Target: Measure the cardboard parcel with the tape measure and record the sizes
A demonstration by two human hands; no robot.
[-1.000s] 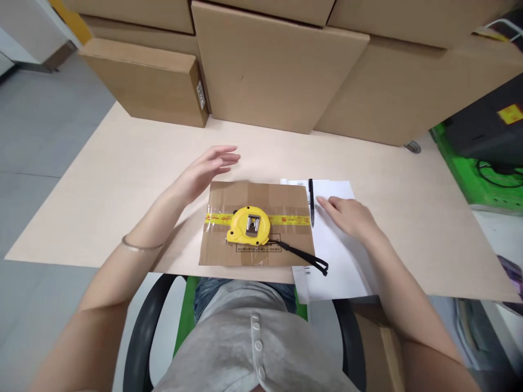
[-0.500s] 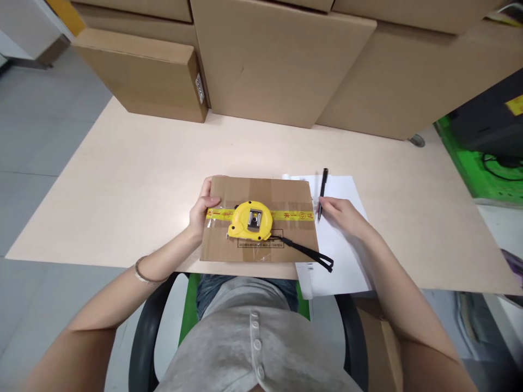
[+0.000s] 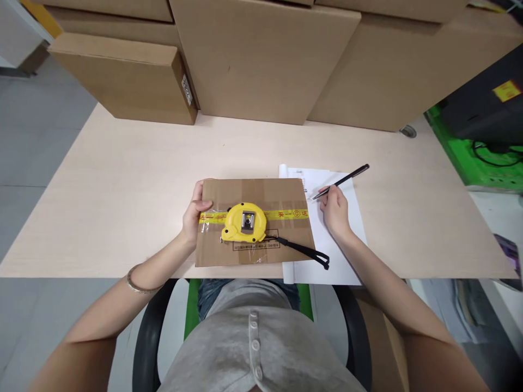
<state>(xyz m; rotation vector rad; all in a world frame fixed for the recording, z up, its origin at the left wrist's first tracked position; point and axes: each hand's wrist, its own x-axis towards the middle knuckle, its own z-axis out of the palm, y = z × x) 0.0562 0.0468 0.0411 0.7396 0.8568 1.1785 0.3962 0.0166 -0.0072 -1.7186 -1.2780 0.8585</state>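
Note:
My left hand (image 3: pixel 193 215) grips the left edge of a small cardboard box (image 3: pixel 253 190), thumb on top and the other fingers mostly hidden. Yellow printed tape runs across the box. On it lies a yellow tape measure (image 3: pixel 257 220), its black wrist strap (image 3: pixel 300 249) hanging over the right edge. A black pen (image 3: pixel 347 177) is held in my right hand (image 3: pixel 335 209), its tip pointing left and close to the paper. That white paper (image 3: pixel 327 250) lies partly under the box's right side; whether the tip touches it I cannot tell.
Large cardboard boxes (image 3: pixel 261 65) stand along the back of the table (image 3: pixel 134 190), with a smaller carton (image 3: pixel 122 81) at the left. At the right are a green crate (image 3: pixel 453 147) with dark equipment and a purple-and-black object (image 3: pixel 506 253). A black chair armrest (image 3: pixel 149 337) flanks my body.
My right hand has turned the pen from near upright to a slanted writing hold, tip to the left. My left hand still holds the box. The whole view has shifted slightly.

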